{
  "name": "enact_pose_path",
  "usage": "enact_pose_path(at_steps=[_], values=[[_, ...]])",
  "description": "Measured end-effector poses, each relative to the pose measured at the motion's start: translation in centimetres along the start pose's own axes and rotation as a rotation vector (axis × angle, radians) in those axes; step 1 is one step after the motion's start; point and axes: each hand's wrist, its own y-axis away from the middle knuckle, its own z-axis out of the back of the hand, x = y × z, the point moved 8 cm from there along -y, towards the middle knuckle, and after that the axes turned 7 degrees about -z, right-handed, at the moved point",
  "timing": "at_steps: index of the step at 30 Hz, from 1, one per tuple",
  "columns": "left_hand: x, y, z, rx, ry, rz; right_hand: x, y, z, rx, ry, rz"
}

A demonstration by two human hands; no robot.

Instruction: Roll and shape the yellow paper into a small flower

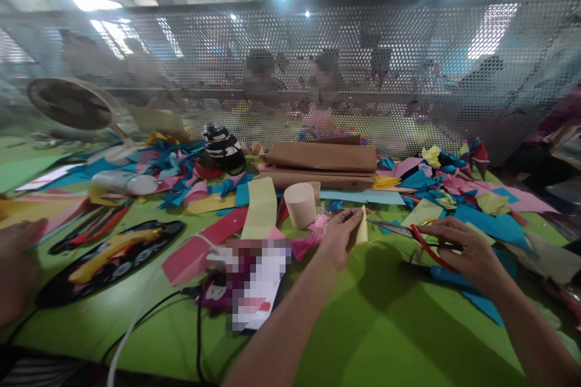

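Observation:
My left hand (339, 239) is closed on a small folded piece of yellow paper (363, 228), pinched upright between thumb and fingers. In my right hand (465, 249) are scissors (422, 240) with red handles. Their blades point left at the yellow paper; whether they touch it I cannot tell. Beneath my right hand lies a blue-handled tool (449, 276), partly in shadow. A cream paper roll (300, 207) stands just beyond my left hand, beside a scrap of pink paper (306, 245).
A phone (261, 290) and cables lie left of my forearm. A black oval tray (149, 248) holds a yellow tool (109, 254). Another person's hand (18, 260) is at the left edge. Brown paper bundles (320, 160) and coloured scraps lie before a perforated metal screen (190, 60). A fan (70, 103) stands left.

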Motion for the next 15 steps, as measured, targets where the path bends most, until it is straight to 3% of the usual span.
enact_pose_path(at_steps=[15], values=[[-0.4, 0.23, 0.0, -0.022, -0.059, -0.004, 0.35, -0.03, 0.06, -0.014, 0.01, 0.012]])
